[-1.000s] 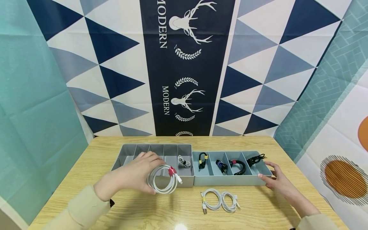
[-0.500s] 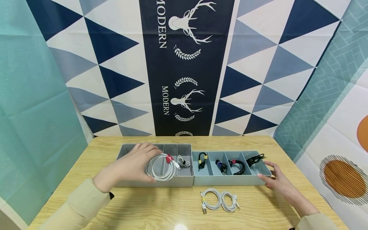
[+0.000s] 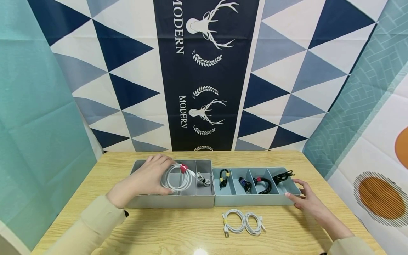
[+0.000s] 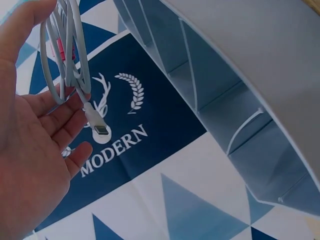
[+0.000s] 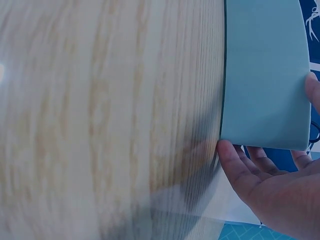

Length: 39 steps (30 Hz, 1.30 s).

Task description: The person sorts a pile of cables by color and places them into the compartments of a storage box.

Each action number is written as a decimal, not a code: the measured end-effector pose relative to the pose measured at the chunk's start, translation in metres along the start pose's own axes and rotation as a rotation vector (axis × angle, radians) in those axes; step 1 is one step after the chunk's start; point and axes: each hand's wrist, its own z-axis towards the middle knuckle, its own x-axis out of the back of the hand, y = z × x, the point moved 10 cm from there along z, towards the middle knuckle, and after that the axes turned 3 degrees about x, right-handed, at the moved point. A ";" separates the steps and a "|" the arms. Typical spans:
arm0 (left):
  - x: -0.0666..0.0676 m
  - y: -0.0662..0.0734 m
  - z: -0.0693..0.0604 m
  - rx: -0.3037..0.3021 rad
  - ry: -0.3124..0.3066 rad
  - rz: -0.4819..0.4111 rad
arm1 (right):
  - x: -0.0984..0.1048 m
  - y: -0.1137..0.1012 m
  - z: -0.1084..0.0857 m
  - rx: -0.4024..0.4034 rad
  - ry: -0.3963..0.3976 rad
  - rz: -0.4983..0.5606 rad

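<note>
My left hand (image 3: 151,177) holds a coiled white charging cable (image 3: 168,181) with a red strap between thumb and fingers. The coil is above the grey divided box (image 3: 172,202), apart from its floor. In the left wrist view, the cable's plug (image 4: 97,122) hangs down past the fingers, with the grey box's compartments at the right. My right hand (image 3: 310,203) rests at the right end of the light blue divided box (image 3: 255,200). Its thumb touches the front rim and its fingers (image 5: 232,155) lie along the end wall.
A small white cable bundle (image 3: 203,180) lies in the grey box's rightmost compartment. The blue box's compartments hold dark cables (image 3: 245,185) with straps. Two coiled white cables (image 3: 235,226) lie on the wooden table (image 3: 178,237) in front. A patterned cloth (image 3: 204,71) hangs behind.
My left hand has moved forward and slightly left with the white cable, from in front of the grey box to over it. My right hand stays at the blue box.
</note>
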 end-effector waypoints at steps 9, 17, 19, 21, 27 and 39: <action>-0.010 -0.011 0.007 0.029 0.016 -0.013 | 0.001 -0.002 0.000 0.028 0.018 -0.018; -0.024 -0.021 0.014 0.074 -0.020 -0.020 | 0.001 -0.002 0.000 0.028 0.014 -0.022; -0.027 -0.024 0.017 0.088 -0.028 -0.018 | 0.001 -0.002 0.000 0.030 0.014 -0.026; -0.029 -0.026 0.019 0.094 -0.028 -0.003 | 0.002 -0.001 0.000 0.022 0.018 -0.025; -0.039 -0.031 0.027 0.116 -0.046 0.032 | 0.002 -0.001 -0.001 0.021 0.013 -0.032; -0.050 -0.028 0.038 0.131 -0.112 0.091 | 0.001 0.000 0.000 0.011 0.011 -0.024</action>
